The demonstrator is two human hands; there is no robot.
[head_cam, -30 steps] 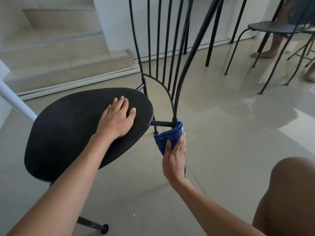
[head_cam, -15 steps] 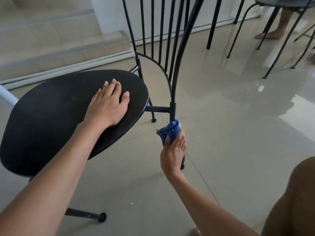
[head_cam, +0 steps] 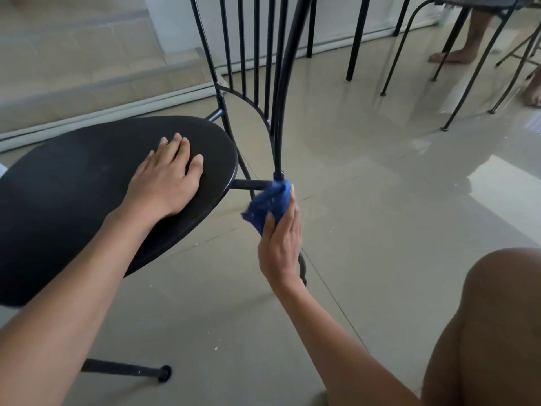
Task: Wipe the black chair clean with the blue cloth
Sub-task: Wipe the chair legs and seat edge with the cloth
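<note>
Head view looks down on the black chair [head_cam: 87, 183], which stands on the tiled floor [head_cam: 380, 230] just ahead of the person. At its rear leg [head_cam: 302, 266], right under the joint where the back post meets the short crossbar, sits the blue cloth [head_cam: 268, 205]. The right hand [head_cam: 281, 244] has it bunched and closed around the leg, thumb on the near side and fingers wrapped behind, so the fabric hugs the thin tube all round rather than dabbing one face. The left hand [head_cam: 167, 183] lies flat and open on the seat, holding nothing; pressing down there likely keeps the light frame from shifting under the rubbing. Farther off stand another chair [head_cam: 468, 13] and someone's bare foot [head_cam: 450, 55].
</note>
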